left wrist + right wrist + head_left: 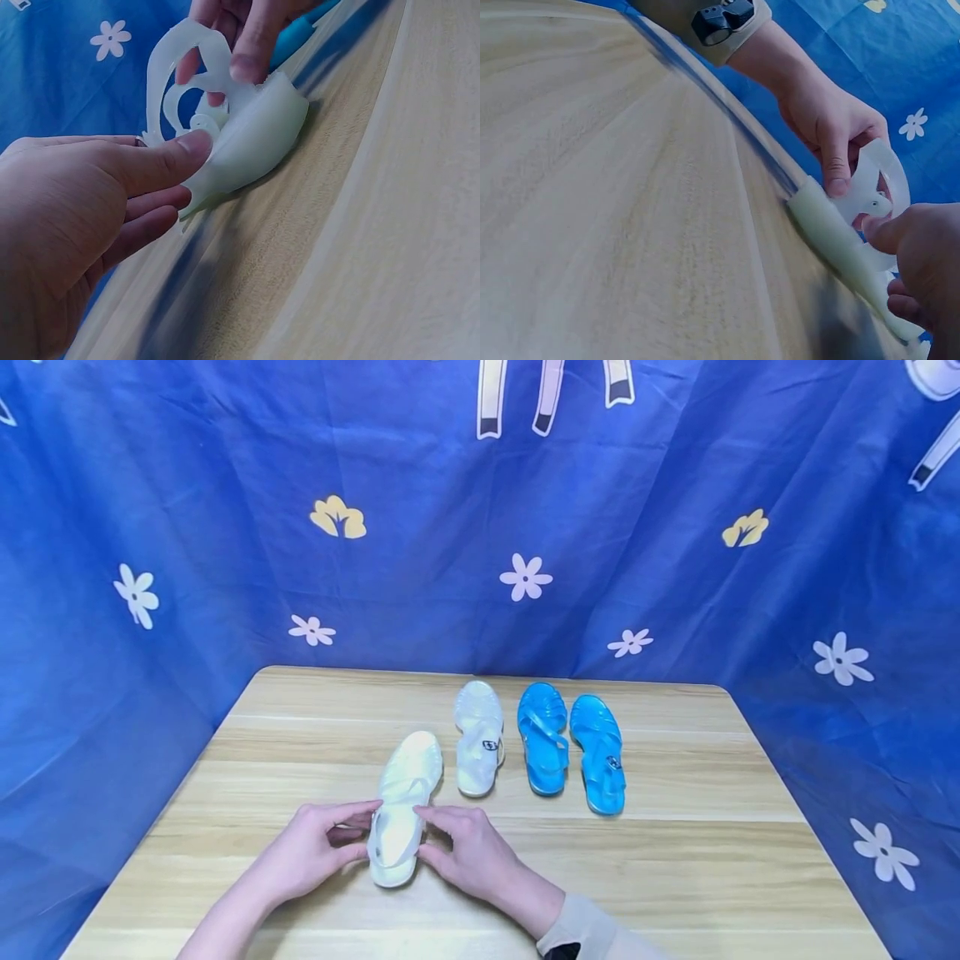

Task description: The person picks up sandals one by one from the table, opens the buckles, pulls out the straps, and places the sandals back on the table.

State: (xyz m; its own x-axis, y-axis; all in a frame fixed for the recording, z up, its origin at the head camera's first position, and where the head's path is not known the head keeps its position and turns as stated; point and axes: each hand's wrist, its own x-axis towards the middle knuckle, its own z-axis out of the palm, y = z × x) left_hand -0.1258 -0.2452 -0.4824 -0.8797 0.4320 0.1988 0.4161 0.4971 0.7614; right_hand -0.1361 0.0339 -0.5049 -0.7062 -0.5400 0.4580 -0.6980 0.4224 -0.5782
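A white jelly sandal (411, 764) lies sole down on the table, toe pointing away, its back strap looped above the heel. My left hand (311, 847) holds it from the left, thumb near the heel and fingers farther forward. From the right, my right hand (472, 852) grips the strap side in the same way. In the left wrist view, the left thumb presses the side of the sandal (262, 139), while the right hand's fingers (259, 45) are at its straps. The right wrist view shows both hands around the sandal (829, 229); some fingertips are hidden behind it.
A second white sandal (477, 706) lies just beyond, to the right. Two blue sandals (542, 700) (595, 717) lie farther right, side by side, toes away. The wooden table (675, 877) meets a blue patterned cloth (420, 568) at the back and sides.
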